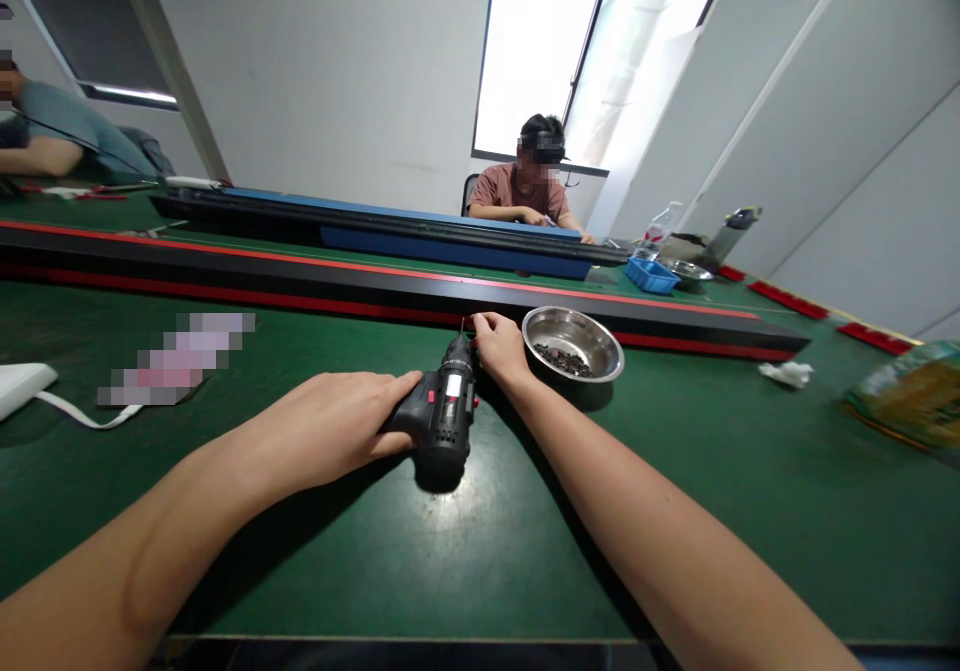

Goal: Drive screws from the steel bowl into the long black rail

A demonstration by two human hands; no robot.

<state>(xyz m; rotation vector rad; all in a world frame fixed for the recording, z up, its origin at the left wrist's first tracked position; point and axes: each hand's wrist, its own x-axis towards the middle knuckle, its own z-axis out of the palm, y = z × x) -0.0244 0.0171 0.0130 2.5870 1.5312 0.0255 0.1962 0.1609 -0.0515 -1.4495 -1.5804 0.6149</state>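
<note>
My left hand [360,413] is wrapped round the grip of a black cordless drill [452,413], whose bit points away from me toward a long black bar with red strips [360,286]. Just right of the bit tip, the fingers of my right hand [498,345] are pinched together close to the bar's near side. Whatever they hold, if anything, is too small to make out. Beside my right hand sits a round steel bowl [609,339] with many small dark screws [564,360] in it.
A second long bar, blue and black [450,249], lies farther back, with a person [517,191] seated behind it. At the right are a blue basket [651,276], a plastic bottle [660,231], crumpled tissue [786,375] and a yellow-green bag [911,396]. A white cable [82,413] lies left.
</note>
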